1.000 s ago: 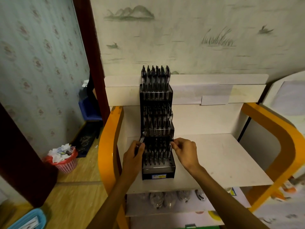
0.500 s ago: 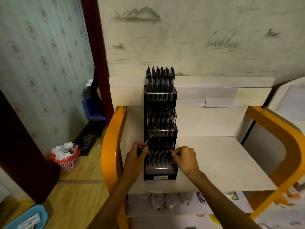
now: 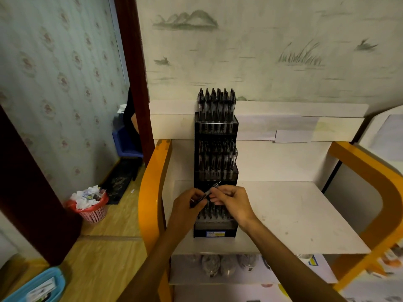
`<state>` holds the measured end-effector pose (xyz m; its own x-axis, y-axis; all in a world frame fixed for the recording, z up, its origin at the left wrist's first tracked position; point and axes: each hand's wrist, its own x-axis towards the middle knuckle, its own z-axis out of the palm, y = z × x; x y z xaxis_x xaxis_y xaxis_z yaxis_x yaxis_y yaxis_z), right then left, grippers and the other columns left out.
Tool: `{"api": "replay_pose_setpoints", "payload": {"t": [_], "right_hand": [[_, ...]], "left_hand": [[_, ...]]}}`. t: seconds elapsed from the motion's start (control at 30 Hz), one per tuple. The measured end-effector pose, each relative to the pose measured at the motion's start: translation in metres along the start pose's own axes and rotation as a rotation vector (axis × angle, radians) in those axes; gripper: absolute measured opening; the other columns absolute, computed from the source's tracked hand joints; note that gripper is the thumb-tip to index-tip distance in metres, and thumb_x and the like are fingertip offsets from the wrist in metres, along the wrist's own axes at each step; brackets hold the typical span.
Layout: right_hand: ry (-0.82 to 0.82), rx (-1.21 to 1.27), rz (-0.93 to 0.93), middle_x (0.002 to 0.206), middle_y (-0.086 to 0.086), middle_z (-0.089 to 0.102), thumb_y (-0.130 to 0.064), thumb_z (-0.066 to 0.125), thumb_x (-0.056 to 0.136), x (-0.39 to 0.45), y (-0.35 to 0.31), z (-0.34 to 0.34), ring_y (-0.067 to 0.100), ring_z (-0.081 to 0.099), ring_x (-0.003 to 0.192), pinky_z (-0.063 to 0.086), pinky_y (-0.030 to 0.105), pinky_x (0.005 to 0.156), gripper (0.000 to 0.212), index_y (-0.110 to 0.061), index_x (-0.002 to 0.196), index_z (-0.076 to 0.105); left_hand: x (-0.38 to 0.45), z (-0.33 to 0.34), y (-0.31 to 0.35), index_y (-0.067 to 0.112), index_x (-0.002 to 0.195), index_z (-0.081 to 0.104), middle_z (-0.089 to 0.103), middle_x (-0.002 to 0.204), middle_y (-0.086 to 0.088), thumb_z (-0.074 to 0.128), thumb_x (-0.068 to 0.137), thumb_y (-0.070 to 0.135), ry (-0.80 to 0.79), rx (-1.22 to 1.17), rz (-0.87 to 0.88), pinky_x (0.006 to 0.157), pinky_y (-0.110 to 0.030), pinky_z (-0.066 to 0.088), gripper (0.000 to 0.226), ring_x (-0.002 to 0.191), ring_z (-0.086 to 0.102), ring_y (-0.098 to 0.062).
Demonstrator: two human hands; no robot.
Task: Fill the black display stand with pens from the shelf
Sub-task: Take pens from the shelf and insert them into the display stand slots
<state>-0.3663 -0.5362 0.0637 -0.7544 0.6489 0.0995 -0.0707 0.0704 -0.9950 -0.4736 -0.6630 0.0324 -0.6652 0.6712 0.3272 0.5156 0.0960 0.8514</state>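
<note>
Pinching one slim glossy pen [image 3: 207, 194], both hands' grips close before the tiered black stand [image 3: 214, 127].

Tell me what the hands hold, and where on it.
One pen: left hand grips its lower end, right hand pinches near its upper end.

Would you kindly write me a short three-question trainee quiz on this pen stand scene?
1. True or false: the stand sits on the floor.
2. Which tier are the hands in front of: A top, B middle, C bottom?
3. What do the left hand and right hand hold together?

Key: 1 false, it stands on the white shelf. 2 C. 3 One pen, tilted, above the bottom tier.
</note>
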Motion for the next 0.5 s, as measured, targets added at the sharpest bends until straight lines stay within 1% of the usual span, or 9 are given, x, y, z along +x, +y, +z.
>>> {"api": "replay_pose_setpoints", "payload": {"t": [0.1, 0.17, 0.2, 0.27, 0.33, 0.37, 0.43, 0.5], "right_hand": [[0.035, 0.080, 0.010, 0.086, 0.015, 0.076, -0.017, 0.066, 0.093, 0.000, -0.002, 0.000, 0.030, 0.074, 0.082, 0.061, 0.033, 0.076, 0.019, -0.001, 0.097, 0.074], [0.079, 0.079, -0.010, 0.083, 0.015, 0.075, -0.016, 0.066, 0.094, 0.001, -0.002, -0.001, 0.029, 0.074, 0.078, 0.061, 0.031, 0.072, 0.017, -0.001, 0.095, 0.074], [0.103, 0.051, -0.029, 0.081, 0.014, 0.075, -0.016, 0.066, 0.094, 0.002, -0.002, -0.002, 0.028, 0.074, 0.076, 0.061, 0.031, 0.071, 0.016, -0.001, 0.094, 0.074], [0.145, -0.079, -0.093, 0.076, 0.009, 0.075, -0.016, 0.067, 0.093, 0.004, -0.001, -0.003, 0.023, 0.074, 0.072, 0.060, 0.029, 0.071, 0.014, -0.004, 0.091, 0.073], [0.164, -0.280, -0.194, 0.069, 0.000, 0.073, -0.019, 0.068, 0.093, 0.005, 0.000, -0.001, 0.012, 0.071, 0.067, 0.056, 0.020, 0.071, 0.013, -0.014, 0.082, 0.072], [0.163, -0.373, -0.243, 0.065, -0.003, 0.071, -0.021, 0.068, 0.093, 0.006, 0.000, -0.001, 0.008, 0.068, 0.065, 0.052, 0.016, 0.069, 0.016, -0.018, 0.078, 0.070], [0.142, -0.496, -0.312, 0.062, -0.004, 0.066, -0.024, 0.067, 0.094, 0.007, 0.000, 0.002, 0.007, 0.061, 0.060, 0.046, 0.012, 0.062, 0.022, -0.017, 0.073, 0.068], [0.119, -0.620, -0.364, 0.063, 0.000, 0.064, -0.026, 0.066, 0.094, 0.008, 0.000, 0.006, 0.011, 0.060, 0.061, 0.043, 0.010, 0.059, 0.023, -0.011, 0.076, 0.068]], "left_hand": [[0.000, -0.003, 0.003, 0.039, 0.096, 0.060, 0.063, 0.093, 0.014, 0.064, 0.096, 0.024, -0.024, 0.029, 0.024, 0.072, -0.007, 0.044, 0.016, 0.088, 0.058, 0.005], [0.001, -0.007, 0.003, 0.035, 0.100, 0.060, 0.062, 0.100, 0.011, 0.057, 0.100, 0.028, -0.036, 0.096, 0.021, 0.072, -0.007, 0.044, 0.008, 0.091, 0.058, 0.002], [0.001, -0.010, 0.002, 0.031, 0.104, 0.061, 0.060, 0.104, 0.009, 0.054, 0.101, 0.030, -0.041, 0.148, 0.017, 0.074, -0.008, 0.043, 0.008, 0.092, 0.057, 0.000], [0.001, -0.015, 0.000, 0.025, 0.115, 0.062, 0.058, 0.113, 0.006, 0.052, 0.101, 0.033, -0.053, 0.263, 0.024, 0.081, -0.013, 0.043, 0.018, 0.099, 0.055, -0.004], [0.001, -0.019, 0.001, 0.021, 0.123, 0.060, 0.056, 0.120, 0.003, 0.051, 0.102, 0.035, -0.068, 0.343, 0.042, 0.089, -0.023, 0.048, 0.027, 0.106, 0.055, -0.009], [0.000, -0.020, 0.002, 0.019, 0.126, 0.059, 0.056, 0.122, 0.001, 0.050, 0.102, 0.035, -0.075, 0.375, 0.060, 0.091, -0.028, 0.050, 0.029, 0.107, 0.055, -0.011], [-0.001, -0.022, 0.004, 0.019, 0.129, 0.057, 0.055, 0.125, -0.001, 0.049, 0.103, 0.034, -0.077, 0.441, 0.098, 0.091, -0.031, 0.052, 0.032, 0.107, 0.056, -0.012], [-0.002, -0.023, 0.006, 0.020, 0.132, 0.055, 0.054, 0.129, -0.001, 0.048, 0.103, 0.035, -0.063, 0.484, 0.122, 0.093, -0.032, 0.051, 0.033, 0.109, 0.056, -0.013]]}}
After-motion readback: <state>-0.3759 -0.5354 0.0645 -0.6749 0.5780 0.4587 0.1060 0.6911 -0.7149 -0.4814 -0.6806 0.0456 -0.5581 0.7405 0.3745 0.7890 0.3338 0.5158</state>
